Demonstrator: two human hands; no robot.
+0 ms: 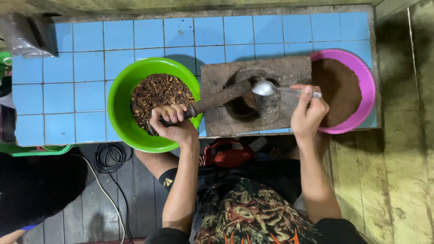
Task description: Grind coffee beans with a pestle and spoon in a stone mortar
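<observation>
Pestle (212, 101) in left hand (174, 122), fist clenched round handle, lower centre-left of frame; head slants up-right into hollow of wooden mortar (217, 77) at centre. Spoon (271, 88) pinched in right hand (308, 113), right of centre, bowl over mortar hollow. Green bowl (118, 101) left of mortar, holds coarse brown bits. Pink bowl (367, 86) at right edge, holds fine brown powder. All on blue tiles (58, 95).

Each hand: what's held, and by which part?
Left hand grips the wooden pestle at its handle end. Right hand holds the metal spoon by the handle's far end, bowl over the mortar.
</observation>
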